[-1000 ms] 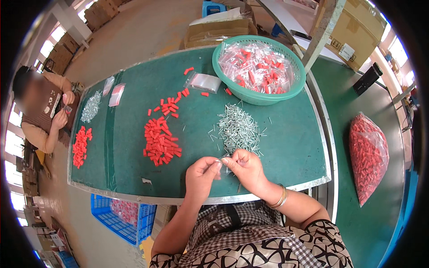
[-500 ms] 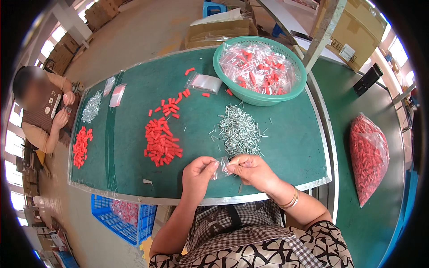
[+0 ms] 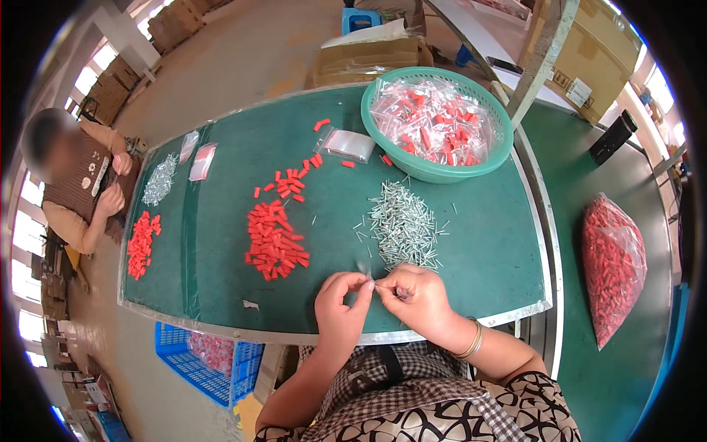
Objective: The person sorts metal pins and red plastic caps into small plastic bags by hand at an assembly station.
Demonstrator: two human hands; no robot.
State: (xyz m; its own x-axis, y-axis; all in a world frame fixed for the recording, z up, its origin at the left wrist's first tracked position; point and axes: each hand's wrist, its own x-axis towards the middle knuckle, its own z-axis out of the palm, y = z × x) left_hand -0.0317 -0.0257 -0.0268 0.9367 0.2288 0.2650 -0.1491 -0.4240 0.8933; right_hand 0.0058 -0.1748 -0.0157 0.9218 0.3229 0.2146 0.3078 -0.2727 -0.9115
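Note:
My left hand (image 3: 341, 308) and my right hand (image 3: 421, 296) meet at the near edge of the table, thumbs and fingertips pinched together. Between them is a small clear plastic bag (image 3: 365, 268), of which only a blurred edge shows above the fingers. Something small and dark sits in the curl of my right hand, too hidden to name. Just beyond lies a heap of silver screws (image 3: 403, 225). Left of that heap is a pile of red plastic plugs (image 3: 272, 241), with several strewn behind it.
A green basket (image 3: 373, 131) of filled bags stands at the back right, beside a stack of flat bags (image 3: 349, 145). A co-worker (image 3: 81, 177) sits at the left end by smaller piles. A sack of red plugs (image 3: 611, 265) lies right; a blue crate (image 3: 195, 368) stands below.
My fingertips have come together, and the bag stretched between them before is now mostly hidden. My right hand has turned and curled. The whole view has shifted slightly.

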